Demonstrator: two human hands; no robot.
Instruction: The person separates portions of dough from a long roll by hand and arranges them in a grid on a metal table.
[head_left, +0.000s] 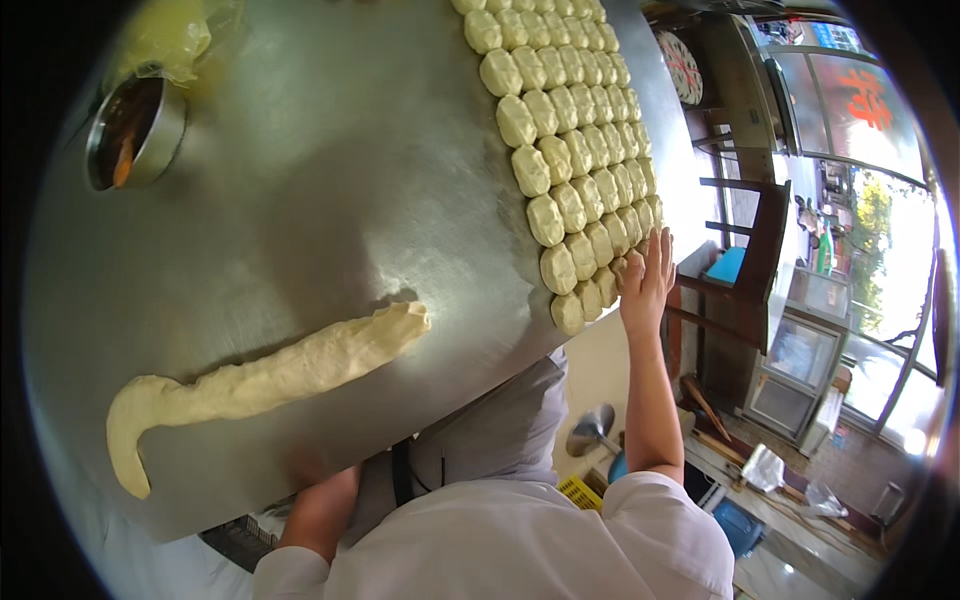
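A long, uneven roll of pale dough (300, 371) lies slantwise on the metal table (247, 225), its left end bent towards the near edge. At the right, close rows of cut dough pieces (570, 161) run along the table's edge. The fingers of my right hand (649, 285) are stretched out against the outer side of the nearest pieces, with the thumb beside them. My left hand (330, 472) is at the near table edge, below the dough roll; it is blurred and its fingers are not clear.
A round metal pot (150, 135) with dark contents and an orange-brown utensil stands at the upper left, near a yellowish plastic bag (161, 37). Beyond the right edge is a dark wooden stool or chair (765, 262). A yellow plastic basket (579, 493) sits low beside me.
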